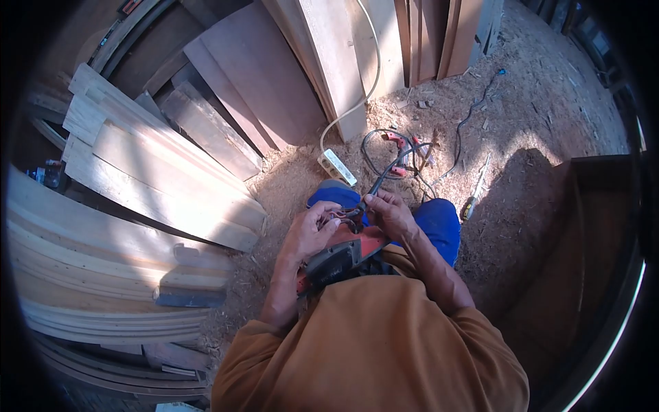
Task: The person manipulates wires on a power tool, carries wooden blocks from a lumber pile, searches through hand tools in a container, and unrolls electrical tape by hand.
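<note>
A red and black power tool (334, 262) lies across my lap, with thin wires (349, 214) coming out of its open end. My left hand (317, 228) is closed at those wires, thumb and fingers pinching them. My right hand (391, 214) pinches the thick black power cord (382, 180) just above the tool. The cord runs forward from there into a loose coil on the ground. Exactly where the wires end is hidden between my fingers.
Ahead, a white power strip (336, 167) lies on sawdust near red tool parts (398, 156). A screwdriver (471, 206) lies at my right. Wooden boards (261, 75) lean in front, and stacked planks (165, 185) fill the left. A dark wooden box frame (604, 165) stands at right.
</note>
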The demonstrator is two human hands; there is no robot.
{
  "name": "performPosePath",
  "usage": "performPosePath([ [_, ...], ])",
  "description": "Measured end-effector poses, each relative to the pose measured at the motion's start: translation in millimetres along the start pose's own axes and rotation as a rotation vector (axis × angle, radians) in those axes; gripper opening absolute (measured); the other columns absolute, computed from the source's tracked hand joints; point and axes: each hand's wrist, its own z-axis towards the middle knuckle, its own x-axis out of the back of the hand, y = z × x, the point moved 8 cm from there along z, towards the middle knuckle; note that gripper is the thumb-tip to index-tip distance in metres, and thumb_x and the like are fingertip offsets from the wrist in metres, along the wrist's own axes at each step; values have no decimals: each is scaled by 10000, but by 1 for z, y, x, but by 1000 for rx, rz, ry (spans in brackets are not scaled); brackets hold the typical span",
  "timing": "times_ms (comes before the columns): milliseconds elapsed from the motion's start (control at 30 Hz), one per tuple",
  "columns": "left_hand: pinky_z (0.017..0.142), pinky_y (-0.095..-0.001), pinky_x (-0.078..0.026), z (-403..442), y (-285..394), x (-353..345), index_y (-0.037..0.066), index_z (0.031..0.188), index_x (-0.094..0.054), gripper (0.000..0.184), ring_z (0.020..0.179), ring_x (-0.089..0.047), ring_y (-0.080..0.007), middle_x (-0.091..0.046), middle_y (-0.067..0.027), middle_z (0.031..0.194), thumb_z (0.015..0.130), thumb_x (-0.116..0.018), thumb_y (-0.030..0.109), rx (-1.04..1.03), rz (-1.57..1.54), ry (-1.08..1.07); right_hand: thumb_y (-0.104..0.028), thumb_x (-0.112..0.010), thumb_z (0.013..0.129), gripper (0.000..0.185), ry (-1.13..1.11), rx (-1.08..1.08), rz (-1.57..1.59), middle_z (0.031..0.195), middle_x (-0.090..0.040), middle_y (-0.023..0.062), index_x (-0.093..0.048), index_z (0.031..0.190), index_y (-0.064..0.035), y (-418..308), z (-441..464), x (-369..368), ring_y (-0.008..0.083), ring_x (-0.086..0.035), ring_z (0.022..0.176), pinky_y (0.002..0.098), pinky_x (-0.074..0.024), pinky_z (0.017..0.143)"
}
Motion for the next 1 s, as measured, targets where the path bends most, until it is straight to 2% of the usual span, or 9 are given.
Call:
performPosePath([
  [67, 791, -327, -532, -3, 23, 2, 47, 1260, -614, 385, 840, -655, -162, -705, -90, 998, 901, -709, 151, -72, 169, 5, -243, -700, 957, 171, 16, -5, 21, 764, -616, -6, -665, 949, -76, -1, 0, 0, 81, -531, 595, 223, -402, 536],
  [167, 798, -393, -550, -3, 41, -4, 77, 1168, -652, 307, 880, -710, -296, -711, -137, 962, 909, -703, 234, -13, 237, -79, -264, -708, 954, 191, -17, 26, 25, 762, -622, -7, -661, 931, -80, -2, -1, -4, 75, -532, 607, 217, -403, 549],
  [367, 788, -432, -538, 4, 41, -6, 84, 1053, -678, 261, 892, -688, -337, -706, -129, 969, 925, -672, 311, -47, 411, -77, -300, -735, 936, 226, 8, 7, -101, 770, -649, -9, -685, 954, -80, -2, -9, -15, 63, -533, 630, 215, -408, 573],
  [467, 785, -435, -538, 7, 37, -10, 88, 1035, -689, 244, 893, -684, -341, -705, -127, 949, 926, -663, 305, -164, 453, -3, -303, -740, 932, 231, -21, 3, -66, 796, -668, 3, -696, 962, -78, -10, -15, -24, 65, -537, 632, 219, -417, 582],
  [567, 793, -436, -537, 8, 33, -11, 71, 1000, -700, 210, 901, -682, -353, -708, -132, 946, 919, -664, 260, -143, 354, 32, -274, -700, 962, 199, 9, 11, -28, 807, -669, 12, -681, 960, -76, -13, -19, -26, 71, -540, 640, 225, -428, 595],
  [667, 805, -368, -519, 9, 28, -9, 25, 1024, -707, 165, 871, -688, -261, -712, -133, 937, 931, -650, 150, -170, 272, 3, -236, -642, 1000, 166, 42, 61, 120, 813, -657, 10, -661, 957, -77, 2, -4, -2, 79, -541, 651, 232, -438, 607],
  [867, 715, -315, -502, 6, 24, -4, 7, 1027, -698, 174, 796, -624, -122, -706, -71, 892, 948, -625, 145, -87, 167, -27, -217, -608, 1018, 155, 26, 68, 131, 816, -648, 7, -645, 948, -84, 1, -1, -2, 87, -553, 660, 228, -441, 605],
  [1000, 649, -286, -480, 8, 9, -4, 10, 1047, -684, 174, 728, -576, -78, -682, -42, 848, 940, -617, 128, -45, 122, -21, -229, -611, 1018, 162, 81, 41, 136, 806, -641, 0, -645, 934, -95, 4, 0, 3, 91, -570, 667, 232, -462, 600],
])
